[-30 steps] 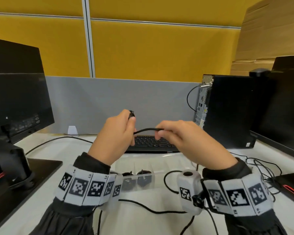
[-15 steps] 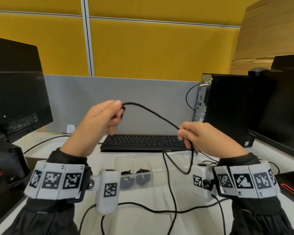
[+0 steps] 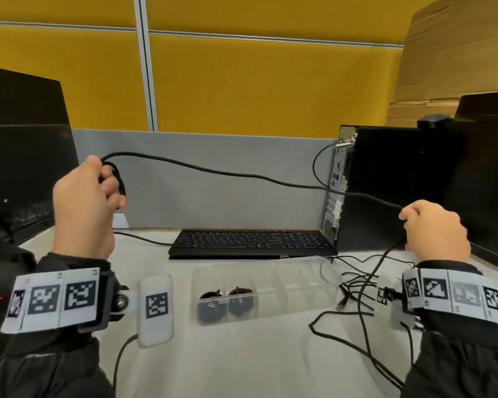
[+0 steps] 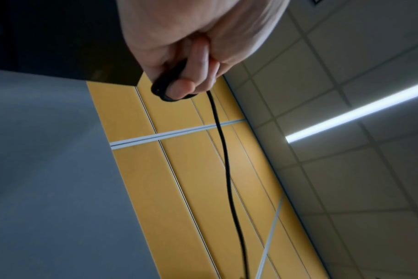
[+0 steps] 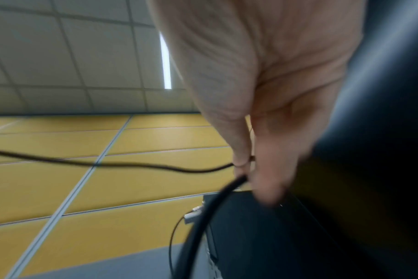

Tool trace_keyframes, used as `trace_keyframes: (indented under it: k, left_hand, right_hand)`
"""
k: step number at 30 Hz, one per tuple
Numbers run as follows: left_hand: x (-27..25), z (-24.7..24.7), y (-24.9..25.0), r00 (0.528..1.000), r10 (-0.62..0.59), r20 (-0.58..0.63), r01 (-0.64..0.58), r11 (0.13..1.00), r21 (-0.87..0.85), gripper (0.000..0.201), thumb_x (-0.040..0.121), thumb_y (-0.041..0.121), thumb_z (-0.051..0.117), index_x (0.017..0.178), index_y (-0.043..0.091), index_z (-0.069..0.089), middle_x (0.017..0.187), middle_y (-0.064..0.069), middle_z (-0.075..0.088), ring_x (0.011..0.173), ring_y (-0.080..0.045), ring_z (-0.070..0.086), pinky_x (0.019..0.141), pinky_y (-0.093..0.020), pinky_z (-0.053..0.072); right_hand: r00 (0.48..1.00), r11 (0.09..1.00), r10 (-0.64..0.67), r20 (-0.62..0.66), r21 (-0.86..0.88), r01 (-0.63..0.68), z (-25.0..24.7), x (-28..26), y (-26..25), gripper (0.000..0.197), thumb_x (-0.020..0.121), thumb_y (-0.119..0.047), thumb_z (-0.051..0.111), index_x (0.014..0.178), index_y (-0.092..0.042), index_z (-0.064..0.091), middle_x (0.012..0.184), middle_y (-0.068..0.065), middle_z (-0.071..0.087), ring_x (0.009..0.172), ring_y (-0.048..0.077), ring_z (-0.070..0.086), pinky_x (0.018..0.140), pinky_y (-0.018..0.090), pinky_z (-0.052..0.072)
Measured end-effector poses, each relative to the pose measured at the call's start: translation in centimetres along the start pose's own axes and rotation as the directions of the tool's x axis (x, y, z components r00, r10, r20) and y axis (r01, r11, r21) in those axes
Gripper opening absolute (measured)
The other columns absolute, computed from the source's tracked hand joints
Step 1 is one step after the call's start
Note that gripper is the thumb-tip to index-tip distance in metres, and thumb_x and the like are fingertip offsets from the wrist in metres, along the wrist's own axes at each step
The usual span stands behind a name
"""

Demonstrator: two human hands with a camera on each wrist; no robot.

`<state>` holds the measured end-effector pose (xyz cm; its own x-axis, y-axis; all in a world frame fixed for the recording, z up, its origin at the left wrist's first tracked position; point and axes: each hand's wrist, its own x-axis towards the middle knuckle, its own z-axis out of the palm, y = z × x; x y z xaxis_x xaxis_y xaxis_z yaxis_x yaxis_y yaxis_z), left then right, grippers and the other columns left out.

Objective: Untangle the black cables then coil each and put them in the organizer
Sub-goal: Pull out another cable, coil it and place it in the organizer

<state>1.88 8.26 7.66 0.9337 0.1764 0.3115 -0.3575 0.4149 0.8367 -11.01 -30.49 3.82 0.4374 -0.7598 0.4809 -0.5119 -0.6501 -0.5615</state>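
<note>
A black cable (image 3: pixel 227 174) stretches in the air between my two hands, above the keyboard. My left hand (image 3: pixel 98 182), raised at the left, grips a small loop of it near one end (image 4: pixel 170 85). My right hand (image 3: pixel 423 222), out by the computer tower, pinches the cable (image 5: pixel 155 167) further along. From there the rest drops to a loose tangle of black cables (image 3: pixel 360 285) on the desk. The clear plastic organizer (image 3: pixel 293 285) lies open in front of me, with two coiled black cables (image 3: pixel 224 300) in its left compartments.
A black keyboard (image 3: pixel 250 242) sits behind the organizer. A black computer tower (image 3: pixel 385 185) stands at the right, with a monitor (image 3: pixel 489 168) beyond it. Another monitor (image 3: pixel 20 156) and its stand fill the left. A grey and yellow partition closes the back.
My hands have moved far apart, the left going left and the right going right toward the tower. The cable between them has gone from a short slack piece to a long span.
</note>
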Motion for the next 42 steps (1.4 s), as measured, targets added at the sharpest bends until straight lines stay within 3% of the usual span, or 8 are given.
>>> trace_keyframes:
  k: [5, 15, 22, 25, 30, 34, 39, 42]
  left_hand:
    - [-1.3, 2.5, -0.6, 0.996, 0.021, 0.088, -0.039, 0.979, 0.201, 0.033, 0.098, 0.025, 0.035, 0.066, 0.021, 0.044, 0.040, 0.010, 0.038, 0.036, -0.005, 0.032, 0.046, -0.019, 0.035]
    - [-6.3, 5.9, -0.8, 0.857, 0.038, 0.513, -0.170, 0.962, 0.213, 0.032, 0.100, 0.026, 0.033, 0.073, 0.014, 0.047, 0.049, 0.009, 0.040, 0.038, -0.006, 0.030, 0.048, -0.024, 0.030]
    - [-8.8, 7.2, -0.5, 0.690, -0.071, 0.721, 0.211, 0.972, -0.107, 0.027, 0.085, 0.028, 0.042, 0.084, 0.006, 0.057, 0.057, 0.002, 0.056, 0.042, -0.008, 0.048, 0.044, -0.014, 0.039]
    - [-8.6, 7.5, -1.1, 0.735, 0.010, 0.678, 0.204, 0.950, -0.235, 0.028, 0.090, 0.019, 0.038, 0.100, 0.003, 0.058, 0.080, -0.003, 0.073, 0.071, -0.010, 0.069, 0.058, -0.015, 0.050]
    - [-6.2, 6.3, -2.9, 0.825, 0.263, 0.500, -0.367, 0.922, 0.121, 0.022, 0.101, 0.012, 0.032, 0.106, 0.014, 0.054, 0.099, 0.001, 0.070, 0.096, -0.010, 0.068, 0.089, -0.021, 0.048]
    - [-4.9, 4.8, -3.5, 0.702, 0.139, 0.699, -0.629, 0.583, 0.515, 0.024, 0.100, 0.020, 0.035, 0.091, 0.013, 0.056, 0.069, 0.002, 0.068, 0.069, -0.004, 0.062, 0.075, -0.025, 0.044]
    - [-5.5, 4.3, -2.1, 0.477, -0.281, 0.833, -0.364, 0.799, 0.478, 0.034, 0.092, 0.039, 0.040, 0.075, 0.014, 0.054, 0.056, 0.002, 0.052, 0.046, -0.014, 0.039, 0.056, -0.018, 0.038]
    - [-5.1, 3.9, -1.5, 0.539, -0.163, 0.827, -0.491, 0.736, 0.465, 0.034, 0.087, 0.046, 0.044, 0.066, 0.019, 0.045, 0.056, 0.006, 0.041, 0.052, -0.008, 0.036, 0.052, -0.020, 0.035]
  right_hand:
    - [0.942, 0.946, -0.307, 0.135, 0.154, 0.286, -2.0, -1.4, -3.0, 0.049, 0.097, -0.030, 0.046, 0.143, -0.020, 0.033, 0.142, 0.015, 0.040, 0.126, 0.033, 0.044, 0.102, 0.046, 0.036]
    - [0.551, 0.659, -0.747, 0.371, 0.527, 0.537, -1.6, -10.8, -12.0, 0.074, 0.093, -0.046, 0.045, 0.150, -0.033, -0.001, 0.154, -0.014, 0.018, 0.136, 0.000, 0.024, 0.103, 0.016, 0.021]
    - [0.715, 0.599, -0.680, 0.159, 0.684, 0.417, 1.9, -11.8, -13.2, 0.024, 0.102, -0.023, 0.032, 0.105, -0.016, 0.054, 0.064, 0.006, 0.051, 0.056, 0.024, 0.051, 0.061, 0.033, 0.052]
    - [0.552, 0.624, -0.754, 0.356, 0.650, 0.434, 1.9, -12.9, -13.6, 0.019, 0.101, -0.026, 0.031, 0.093, -0.019, 0.047, 0.062, -0.003, 0.045, 0.056, 0.020, 0.049, 0.065, 0.046, 0.052]
    - [0.274, 0.589, -0.802, 0.530, 0.630, 0.505, 0.7, -12.8, -13.4, 0.026, 0.101, -0.030, 0.033, 0.105, -0.022, 0.058, 0.067, -0.017, 0.044, 0.056, -0.007, 0.049, 0.055, 0.011, 0.036]
    - [0.420, 0.573, -0.820, 0.389, 0.539, 0.618, -0.2, -10.8, -12.3, 0.022, 0.100, -0.029, 0.039, 0.088, -0.023, 0.057, 0.059, -0.011, 0.049, 0.057, 0.004, 0.044, 0.055, 0.017, 0.033]
    - [0.636, 0.576, -0.771, 0.040, 0.470, 0.669, -1.4, -7.9, -10.3, 0.019, 0.096, -0.029, 0.047, 0.083, -0.023, 0.059, 0.059, -0.023, 0.053, 0.058, -0.002, 0.049, 0.050, 0.016, 0.028]
    - [0.651, 0.628, -0.751, 0.106, 0.418, 0.656, -1.5, -6.9, -9.2, 0.018, 0.096, -0.033, 0.046, 0.085, -0.025, 0.058, 0.056, -0.018, 0.051, 0.054, 0.001, 0.044, 0.051, 0.020, 0.026]
